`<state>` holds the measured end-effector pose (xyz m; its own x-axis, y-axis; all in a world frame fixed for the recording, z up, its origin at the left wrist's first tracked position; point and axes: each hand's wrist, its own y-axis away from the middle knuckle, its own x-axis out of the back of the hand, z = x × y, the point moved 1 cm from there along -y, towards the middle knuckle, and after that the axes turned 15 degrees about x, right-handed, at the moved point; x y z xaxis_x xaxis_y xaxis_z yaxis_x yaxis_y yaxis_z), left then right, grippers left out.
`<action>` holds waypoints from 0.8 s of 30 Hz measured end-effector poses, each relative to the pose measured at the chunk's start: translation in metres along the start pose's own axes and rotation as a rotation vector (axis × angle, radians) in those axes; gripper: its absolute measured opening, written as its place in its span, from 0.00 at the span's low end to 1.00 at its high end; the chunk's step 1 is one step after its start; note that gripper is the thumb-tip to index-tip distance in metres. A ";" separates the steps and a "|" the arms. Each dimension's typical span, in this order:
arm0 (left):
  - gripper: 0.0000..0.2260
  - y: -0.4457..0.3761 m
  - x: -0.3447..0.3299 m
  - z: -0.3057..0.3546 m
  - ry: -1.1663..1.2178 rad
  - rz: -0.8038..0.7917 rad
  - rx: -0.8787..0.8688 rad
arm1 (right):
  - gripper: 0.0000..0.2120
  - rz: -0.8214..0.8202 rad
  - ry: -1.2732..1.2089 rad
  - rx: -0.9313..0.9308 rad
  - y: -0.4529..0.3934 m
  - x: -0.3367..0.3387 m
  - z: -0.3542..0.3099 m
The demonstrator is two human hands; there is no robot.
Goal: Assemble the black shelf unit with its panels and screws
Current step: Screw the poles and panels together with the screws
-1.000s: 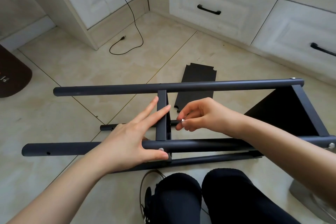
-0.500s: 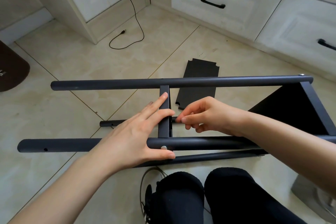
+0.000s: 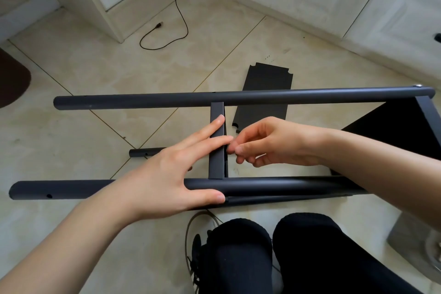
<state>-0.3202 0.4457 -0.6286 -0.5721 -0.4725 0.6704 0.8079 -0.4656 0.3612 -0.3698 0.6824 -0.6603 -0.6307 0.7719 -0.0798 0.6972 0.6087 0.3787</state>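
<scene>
The black shelf frame lies on its side on the tiled floor, with a far tube [image 3: 310,96] and a near tube [image 3: 274,186] running left to right. A narrow black panel edge [image 3: 216,167] stands between them. My left hand [image 3: 167,174] lies flat, its straight fingers pressing on that panel edge and its thumb along the near tube's front. My right hand [image 3: 269,143] is right of the panel, fingertips pinched together against it; the small screw they hold is hidden by the fingers. A fitted black panel [image 3: 393,131] closes the frame's right end.
A loose black panel [image 3: 267,79] lies flat on the floor beyond the far tube. A lower tube end [image 3: 143,151] pokes out left of my hand. White cabinets [image 3: 310,7], a black cable [image 3: 177,12] and a brown mat [image 3: 12,79] border the floor. My knees [image 3: 238,258] are below.
My right hand has drawn its pinched fingertips closer to the panel edge, and the silver screw seen earlier is now covered. My left hand's fingers stay on the panel; the camera has tilted slightly.
</scene>
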 end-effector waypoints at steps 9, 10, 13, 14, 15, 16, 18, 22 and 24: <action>0.35 -0.003 0.006 -0.001 -0.355 0.110 -0.051 | 0.04 -0.139 0.078 0.029 -0.012 -0.018 -0.001; 0.35 -0.006 0.010 0.000 -0.446 0.136 -0.073 | 0.04 -0.145 0.090 0.035 -0.011 -0.020 0.000; 0.36 -0.018 0.019 0.006 -0.617 0.187 -0.197 | 0.05 -0.140 0.219 0.063 -0.009 -0.025 0.001; 0.36 -0.022 0.021 0.009 -0.645 0.178 -0.244 | 0.05 -0.141 0.254 0.072 -0.008 -0.027 0.000; 0.35 -0.027 0.022 0.011 -0.662 0.158 -0.280 | 0.06 -0.149 0.275 0.075 -0.008 -0.028 0.000; 0.35 -0.031 0.024 0.011 -0.669 0.134 -0.303 | 0.07 -0.160 0.286 0.071 -0.007 -0.029 0.000; 0.36 -0.036 0.024 0.012 -0.681 0.107 -0.328 | 0.07 -0.183 0.290 0.059 -0.005 -0.030 -0.001; 0.35 -0.040 0.023 0.012 -0.730 0.134 -0.363 | 0.06 -0.196 0.293 0.065 -0.003 -0.029 -0.002; 0.35 -0.040 0.021 0.014 -0.748 0.164 -0.374 | 0.05 -0.198 0.325 0.107 -0.001 -0.032 -0.001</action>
<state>-0.3628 0.4643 -0.6199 -0.1015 0.0023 0.9948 0.6972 -0.7132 0.0728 -0.3510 0.6569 -0.6570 -0.8196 0.5499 0.1609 0.5720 0.7690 0.2853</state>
